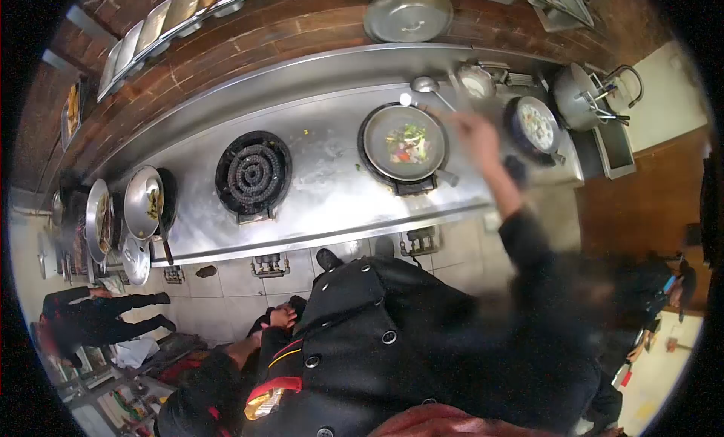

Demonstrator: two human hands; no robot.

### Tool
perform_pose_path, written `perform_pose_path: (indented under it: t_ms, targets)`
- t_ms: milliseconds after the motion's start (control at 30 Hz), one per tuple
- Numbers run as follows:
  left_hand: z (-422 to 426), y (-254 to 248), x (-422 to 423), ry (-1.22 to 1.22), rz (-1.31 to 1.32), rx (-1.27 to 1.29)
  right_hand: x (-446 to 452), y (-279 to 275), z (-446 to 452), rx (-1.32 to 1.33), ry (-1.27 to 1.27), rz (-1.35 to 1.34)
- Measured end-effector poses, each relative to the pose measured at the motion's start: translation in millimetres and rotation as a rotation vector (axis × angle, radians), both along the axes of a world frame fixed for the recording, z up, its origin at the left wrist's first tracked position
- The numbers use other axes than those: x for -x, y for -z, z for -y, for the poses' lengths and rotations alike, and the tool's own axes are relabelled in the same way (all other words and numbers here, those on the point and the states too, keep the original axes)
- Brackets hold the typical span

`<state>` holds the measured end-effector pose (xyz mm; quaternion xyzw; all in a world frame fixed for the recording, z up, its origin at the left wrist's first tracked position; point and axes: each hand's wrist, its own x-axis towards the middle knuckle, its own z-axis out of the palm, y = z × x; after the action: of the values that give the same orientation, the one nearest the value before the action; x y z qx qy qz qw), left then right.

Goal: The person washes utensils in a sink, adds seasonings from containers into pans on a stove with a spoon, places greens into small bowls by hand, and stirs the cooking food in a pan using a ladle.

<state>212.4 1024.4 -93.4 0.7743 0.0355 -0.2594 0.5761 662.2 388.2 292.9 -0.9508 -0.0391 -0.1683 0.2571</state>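
Observation:
My right hand (pixel 477 139), slightly blurred, is raised beside the pan's right edge. Its fingers are closed on the thin handle of what looks like a small spoon (pixel 406 99), with something white at its end, over the far rim. Below it, a round frying pan (pixel 381 147) sits on a burner with chopped green, white and red pieces inside. Behind the pan, a ladle (pixel 424 84) lies with its handle toward my hand. Low at my left side, what appears to be my left hand (pixel 283 316) has curled fingers; whatever it holds, if anything, is hidden.
A bare burner (pixel 253 173) is left of the pan. Farther left stand two woks (pixel 140 211) (pixel 96 218). To the right are a pan of pale food (pixel 537 124) and a tall pot (pixel 577 98). One person (pixel 196 395) is close on my left; others stand farther off.

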Motion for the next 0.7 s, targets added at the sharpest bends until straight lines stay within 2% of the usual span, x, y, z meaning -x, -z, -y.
perform_pose_path:
  t_ms: [33,100,133,167,233,267,400,467,567,600,633,667,700]
  targets:
    - [8.5,-12.8,-8.2,-0.018,0.033,-0.066,4.4,24.7,5.8,-0.009,-0.023,0.104]
    - [24.6,-46.4,-43.9,-0.656,-0.738,0.1,12.7,53.5,9.2,-0.045,0.008,0.087]
    - [14.1,-42.0,-50.9,-0.682,-0.781,0.406,14.6,67.2,12.5,-0.057,0.012,0.084]
    - [24.2,-58.9,-61.0,-0.684,-0.778,0.395,15.0,77.3,14.6,-0.041,0.03,0.093]
    - [59.1,-100.2,-83.1,-0.723,-0.589,0.114,15.4,86.7,19.1,-0.032,0.045,0.104]
    - [91.3,-137.1,-97.7,-0.792,-0.537,-0.06,16.4,88.3,19.8,-0.034,0.042,0.09]
    - [89.7,-120.4,-97.2,-0.736,-0.512,-0.045,16.0,94.2,26.7,-0.06,0.049,0.071]
    - [80.0,-104.1,-84.4,-0.662,-0.555,0.09,15.6,94.5,30.8,-0.065,0.045,0.056]
    - [73.1,-98.0,-65.4,-0.681,-0.643,0.164,15.0,102.4,35.3,-0.108,0.055,0.0]
    - [83.1,-104.3,-61.1,-0.66,-0.584,-0.061,14.5,105.2,36.9,-0.148,0.069,-0.035]
    - [76.5,-94.0,-51.5,-0.659,-0.584,-0.063,15.4,106.1,38.3,-0.149,0.071,-0.035]
    - [69.9,-85.2,-40.6,-0.501,-0.489,-0.167,17.3,106.8,39.8,-0.145,0.076,-0.046]
    - [70.4,-84.6,-37.4,-0.448,-0.458,-0.213,19.6,107.2,41.5,-0.141,0.084,-0.058]
